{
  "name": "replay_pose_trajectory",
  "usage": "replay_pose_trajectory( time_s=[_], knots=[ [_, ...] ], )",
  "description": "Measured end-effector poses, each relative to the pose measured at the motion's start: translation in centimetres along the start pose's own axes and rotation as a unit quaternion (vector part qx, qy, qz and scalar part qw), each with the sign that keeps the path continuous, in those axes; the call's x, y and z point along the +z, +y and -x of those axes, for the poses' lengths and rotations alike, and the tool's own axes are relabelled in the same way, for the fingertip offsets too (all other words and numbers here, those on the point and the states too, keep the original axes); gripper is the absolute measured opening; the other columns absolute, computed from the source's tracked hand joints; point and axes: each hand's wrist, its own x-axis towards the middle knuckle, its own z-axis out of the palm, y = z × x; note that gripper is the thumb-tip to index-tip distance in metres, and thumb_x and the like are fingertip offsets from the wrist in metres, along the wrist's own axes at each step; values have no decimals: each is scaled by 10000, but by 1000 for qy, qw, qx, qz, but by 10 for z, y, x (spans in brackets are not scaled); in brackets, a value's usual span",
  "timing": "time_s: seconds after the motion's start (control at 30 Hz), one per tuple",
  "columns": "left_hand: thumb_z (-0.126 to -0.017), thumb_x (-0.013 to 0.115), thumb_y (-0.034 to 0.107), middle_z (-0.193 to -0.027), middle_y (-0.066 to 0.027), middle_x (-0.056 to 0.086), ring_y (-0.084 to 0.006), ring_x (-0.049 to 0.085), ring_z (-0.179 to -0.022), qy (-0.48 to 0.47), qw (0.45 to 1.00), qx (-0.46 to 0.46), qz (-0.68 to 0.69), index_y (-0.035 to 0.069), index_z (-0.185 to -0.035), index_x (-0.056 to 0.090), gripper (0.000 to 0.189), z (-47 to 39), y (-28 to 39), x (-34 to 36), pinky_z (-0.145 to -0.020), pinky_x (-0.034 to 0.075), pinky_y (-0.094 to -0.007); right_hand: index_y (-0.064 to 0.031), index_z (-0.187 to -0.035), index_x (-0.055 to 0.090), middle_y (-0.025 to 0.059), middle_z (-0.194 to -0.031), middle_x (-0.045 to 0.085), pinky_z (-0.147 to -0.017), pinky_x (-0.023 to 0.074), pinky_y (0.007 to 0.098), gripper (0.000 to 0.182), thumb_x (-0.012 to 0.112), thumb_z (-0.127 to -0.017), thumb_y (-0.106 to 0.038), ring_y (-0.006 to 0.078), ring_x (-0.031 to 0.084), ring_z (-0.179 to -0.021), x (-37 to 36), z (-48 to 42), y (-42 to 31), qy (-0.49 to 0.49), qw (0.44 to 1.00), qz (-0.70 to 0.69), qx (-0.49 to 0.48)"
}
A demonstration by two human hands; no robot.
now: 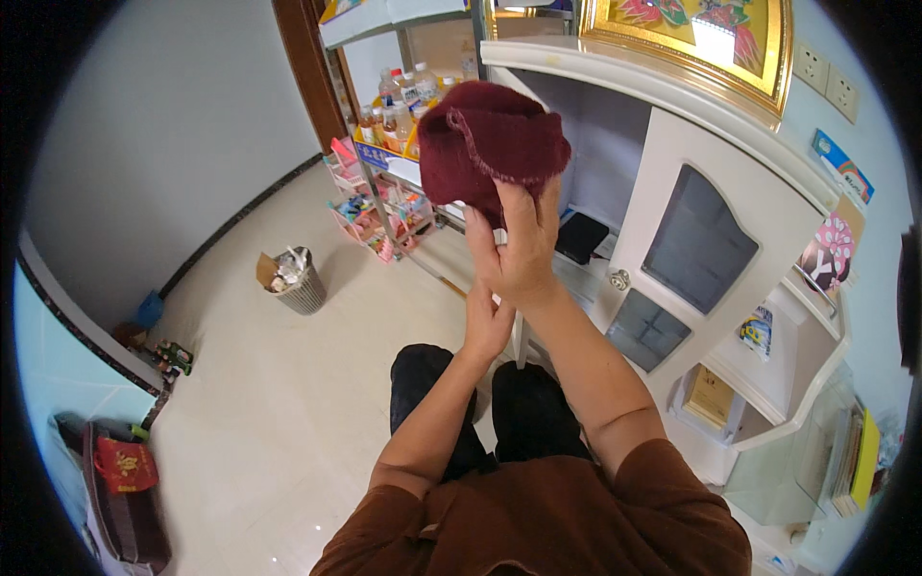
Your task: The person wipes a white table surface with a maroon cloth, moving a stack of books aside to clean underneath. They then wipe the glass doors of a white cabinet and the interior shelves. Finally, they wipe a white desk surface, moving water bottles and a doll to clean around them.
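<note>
A folded maroon cloth with a frayed, stitched edge is held up in front of me. My right hand grips its lower edge, the fingers partly tucked into the fold. Just below, my left hand is close against the right hand; its fingers are hidden behind it, so what they hold does not show. Beyond the cloth stands a white cabinet with an open compartment, where a black flat item lies. The panelled cabinet door has dark glass panes and a round knob.
A metal rack carries bottles, with pink toy-like racks beneath. On the tiled floor stands a filled waste basket. A gilt-framed picture rests on the cabinet top. Corner shelves adjoin at right; a dark bag sits lower left.
</note>
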Motion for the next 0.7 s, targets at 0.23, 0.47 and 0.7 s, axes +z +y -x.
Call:
replay_pose_trajectory(
  time_s=[0.23, 0.47, 0.7],
  knots=[
    [-1086, 539, 259, -890, -67, 556, -161, 521, -850, 36, 998, -57, 10, 9, -1011, 535, 261, -2, -11, -20, -798, 460, -324, 1, -1389, 563, 289, -1363, 552, -1083, 435, 482, 486, 648, -922, -103, 457, 553, -1252, 11, -58, -7, 110, 976, -144, 120],
    [-1129, 331, 496, -1143, -64, 603, -156, 523, -1067, 72, 996, -41, -30, 8, -1324, 561, 574, -14, -32, -63, -952, 429, -324, -54, -1237, 611, 205, -1087, 614, -937, 453, 506, 321, 647, -923, -111, 432, 566, -1047, 54, -64, 41, 7, 989, -127, 75],
    [-1086, 447, 394, -1062, -129, 624, -229, 592, -1007, 74, 990, -106, -58, -14, -1287, 579, 474, -17, -50, -80, -957, 469, -382, -92, -1339, 573, 207, -1195, 619, -977, 476, 520, 391, 621, -954, -141, 438, 589, -1111, 79, -58, 101, -16, 991, -47, 121]
  ],
)
